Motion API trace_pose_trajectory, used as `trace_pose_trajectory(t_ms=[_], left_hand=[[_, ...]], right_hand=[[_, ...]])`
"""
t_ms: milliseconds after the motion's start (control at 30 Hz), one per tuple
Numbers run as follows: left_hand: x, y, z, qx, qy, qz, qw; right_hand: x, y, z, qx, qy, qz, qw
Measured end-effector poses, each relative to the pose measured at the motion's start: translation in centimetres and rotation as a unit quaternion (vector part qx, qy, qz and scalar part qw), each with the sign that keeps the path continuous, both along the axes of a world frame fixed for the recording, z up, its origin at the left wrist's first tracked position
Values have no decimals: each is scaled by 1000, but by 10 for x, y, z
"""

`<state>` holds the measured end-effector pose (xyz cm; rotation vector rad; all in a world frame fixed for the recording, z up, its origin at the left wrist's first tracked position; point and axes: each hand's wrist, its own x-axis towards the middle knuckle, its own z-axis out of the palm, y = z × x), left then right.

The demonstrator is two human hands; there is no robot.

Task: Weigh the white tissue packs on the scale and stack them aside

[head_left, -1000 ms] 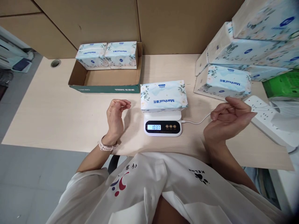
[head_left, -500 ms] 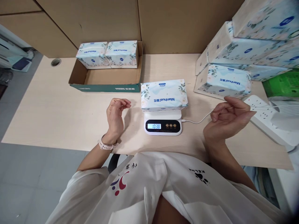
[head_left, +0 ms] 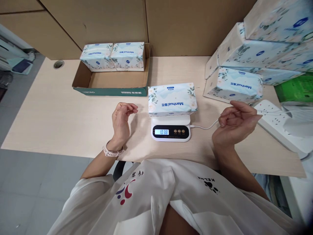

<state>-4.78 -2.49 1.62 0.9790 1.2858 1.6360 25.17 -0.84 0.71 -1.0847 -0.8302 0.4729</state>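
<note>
A pack of tissues [head_left: 172,100] with a blue and white floral wrapper lies on a white digital scale [head_left: 171,133], whose lit display reads 103.8. Left of the scale, my left hand [head_left: 121,122] hovers over the table with loosely bent fingers, holding nothing. On the other side, my right hand [head_left: 235,125] is palm up and empty, its fingers half curled and the thumb apart. It is near the white cable and the power strip, in front of the stacked tissue packs [head_left: 239,84]. Neither hand touches the pack on the scale.
An open cardboard box [head_left: 110,92] with a green outside stands at the back left, two tissue packs [head_left: 128,56] inside it. A white power strip [head_left: 281,125] lies at the right, beside a green container [head_left: 295,87]. Brown panels [head_left: 195,27] border the table's back.
My right hand has shifted slightly to the left. The left hand, the pack on the scale and the 103.8 reading stay practically the same.
</note>
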Motion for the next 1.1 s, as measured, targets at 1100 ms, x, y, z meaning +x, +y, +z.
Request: trace_pose_trajectory(t_ms=[1100], left_hand=[[207,145,44,-9,312,-507,804]], right_hand=[[134,96,-17,-25,14,-214,976]])
